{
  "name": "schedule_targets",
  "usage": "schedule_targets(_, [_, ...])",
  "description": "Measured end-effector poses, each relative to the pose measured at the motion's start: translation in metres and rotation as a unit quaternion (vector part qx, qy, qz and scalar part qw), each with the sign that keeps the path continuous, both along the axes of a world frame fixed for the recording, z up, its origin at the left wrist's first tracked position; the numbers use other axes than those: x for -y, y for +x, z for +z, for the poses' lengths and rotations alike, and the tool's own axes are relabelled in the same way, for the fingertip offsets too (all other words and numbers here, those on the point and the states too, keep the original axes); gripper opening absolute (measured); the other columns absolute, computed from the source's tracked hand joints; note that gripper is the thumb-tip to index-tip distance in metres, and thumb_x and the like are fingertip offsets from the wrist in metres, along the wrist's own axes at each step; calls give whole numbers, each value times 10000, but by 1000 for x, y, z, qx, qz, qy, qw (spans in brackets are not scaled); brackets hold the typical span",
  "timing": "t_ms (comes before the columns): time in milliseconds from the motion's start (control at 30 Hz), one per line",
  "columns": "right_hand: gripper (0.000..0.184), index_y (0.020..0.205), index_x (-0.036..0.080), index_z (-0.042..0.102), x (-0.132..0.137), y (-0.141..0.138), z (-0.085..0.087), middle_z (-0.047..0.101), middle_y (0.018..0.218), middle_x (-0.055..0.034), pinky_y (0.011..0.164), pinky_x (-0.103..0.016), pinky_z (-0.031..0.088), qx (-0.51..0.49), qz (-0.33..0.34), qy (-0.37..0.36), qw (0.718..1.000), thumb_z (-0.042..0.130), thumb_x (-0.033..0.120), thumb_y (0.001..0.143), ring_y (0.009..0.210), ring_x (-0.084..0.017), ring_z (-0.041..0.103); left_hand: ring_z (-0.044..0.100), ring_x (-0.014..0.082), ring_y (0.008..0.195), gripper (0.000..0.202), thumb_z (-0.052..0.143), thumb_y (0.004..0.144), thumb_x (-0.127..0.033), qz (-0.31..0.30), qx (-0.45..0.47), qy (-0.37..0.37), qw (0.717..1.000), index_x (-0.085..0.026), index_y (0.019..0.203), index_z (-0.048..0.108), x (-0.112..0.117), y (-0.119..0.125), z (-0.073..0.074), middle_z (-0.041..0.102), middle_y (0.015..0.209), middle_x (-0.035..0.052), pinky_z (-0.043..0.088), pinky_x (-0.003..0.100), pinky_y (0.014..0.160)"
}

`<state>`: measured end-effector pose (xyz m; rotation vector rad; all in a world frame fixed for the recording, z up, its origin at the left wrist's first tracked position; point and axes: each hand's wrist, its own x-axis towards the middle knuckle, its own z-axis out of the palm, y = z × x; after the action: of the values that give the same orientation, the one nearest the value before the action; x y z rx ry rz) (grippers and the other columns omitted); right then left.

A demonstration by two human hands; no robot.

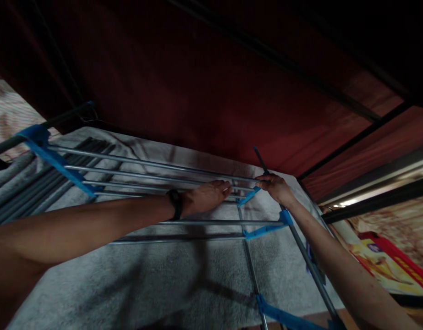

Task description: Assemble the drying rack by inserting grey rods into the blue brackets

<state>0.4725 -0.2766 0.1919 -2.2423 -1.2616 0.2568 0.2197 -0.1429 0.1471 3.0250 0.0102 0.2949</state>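
Note:
A rack of grey metal rods [152, 164] joined by blue plastic brackets stands over a grey fleecy cloth. My left hand [207, 197], with a black band on the wrist, reaches across the rods with its fingers stretched out near their right ends. My right hand [276, 188] is closed at the right end of the top rods, fingers around a blue bracket [249, 196] beside the side pole [261, 159]. Its palm hides part of that joint. Another large blue bracket [55, 158] holds the rods' left ends.
Several loose grey tubes [35, 192] lie at the left on the grey cloth [156, 279]. Behind rises a dark red fabric wall [197, 105] with dark frame bars. At the right is a red and yellow box [390, 263]. Lower brackets [287, 316] and poles stand near the front right.

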Motion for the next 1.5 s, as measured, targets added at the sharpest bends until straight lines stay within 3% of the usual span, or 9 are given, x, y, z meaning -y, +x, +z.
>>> schedule_targets(67, [314, 1003, 224, 787, 0, -2, 2, 737, 899, -47, 803, -320, 523, -9, 7, -7, 1000, 715, 406, 757, 854, -216, 684, 446, 233, 1402, 446, 360, 960, -80, -43, 33, 30, 998, -226, 1325, 572, 11, -10, 16, 562, 1424, 108, 318, 408, 1192])
schedule_targets(133, [318, 998, 221, 784, 0, -3, 4, 727, 831, -35, 773, -314, 518, -18, 14, -16, 1000, 707, 406, 751, 804, -209, 678, 368, 234, 1461, 477, 321, 975, -85, -49, 76, 58, 994, -252, 1368, 532, 14, -13, 32, 512, 1482, 97, 253, 434, 1226])
schedule_targets(233, [313, 971, 222, 775, 0, -5, 5, 722, 820, -33, 759, -314, 515, -23, 8, -13, 1000, 700, 415, 736, 793, -209, 673, 489, 301, 1355, 447, 362, 973, -104, 38, 106, 54, 992, -178, 1388, 513, 3, -3, 44, 551, 1411, 178, 351, 489, 1141])
schedule_targets(367, [415, 1078, 217, 730, 2, -6, 2, 729, 980, -51, 838, -335, 517, -32, 28, 20, 999, 687, 401, 708, 905, -217, 673, 687, 289, 1003, 243, 468, 989, -236, 115, 33, -22, 993, -149, 1128, 646, -18, 18, 36, 707, 1078, 159, 502, 399, 875])
schedule_targets(500, [613, 1333, 249, 562, 4, -2, -4, 717, 1128, -53, 864, -338, 549, -121, -1, 104, 987, 573, 383, 734, 989, -209, 673, 706, 267, 940, 242, 464, 1006, -313, 122, 26, -34, 992, -171, 1052, 655, -22, 22, 30, 737, 1012, 125, 498, 347, 798])
schedule_targets(700, [392, 1059, 202, 679, -1, 3, -7, 741, 973, -78, 782, -344, 595, -202, -35, 103, 973, 477, 391, 781, 920, -236, 693, 708, 263, 931, 313, 411, 1021, -349, 145, -2, -39, 989, -175, 1072, 667, -19, 19, 40, 743, 1004, 119, 488, 338, 775])
schedule_targets(967, [296, 985, 248, 722, -1, 9, -7, 749, 953, -49, 813, -360, 605, -218, -32, 98, 970, 522, 374, 805, 996, -253, 705, 703, 269, 934, 344, 397, 1017, -383, 138, -3, -57, 989, -200, 1096, 678, -26, 22, 37, 741, 1012, 106, 478, 354, 787])
schedule_targets(1233, [319, 993, 233, 694, -1, 12, -11, 747, 1033, -56, 806, -341, 599, -225, -31, 106, 968, 527, 378, 763, 1017, -245, 697, 694, 242, 919, 387, 380, 1010, -432, 150, 6, -74, 986, -217, 1069, 696, -35, 29, 28, 743, 1008, 82, 463, 335, 792])
schedule_targets(1500, [250, 865, 234, 663, -3, -1, -3, 752, 1026, -54, 832, -314, 590, -233, -48, 112, 965, 524, 386, 723, 1010, -226, 691, 685, 229, 923, 379, 385, 1001, -417, 154, -1, -87, 984, -226, 1099, 697, -35, 26, 32, 743, 1017, 78, 447, 314, 793])
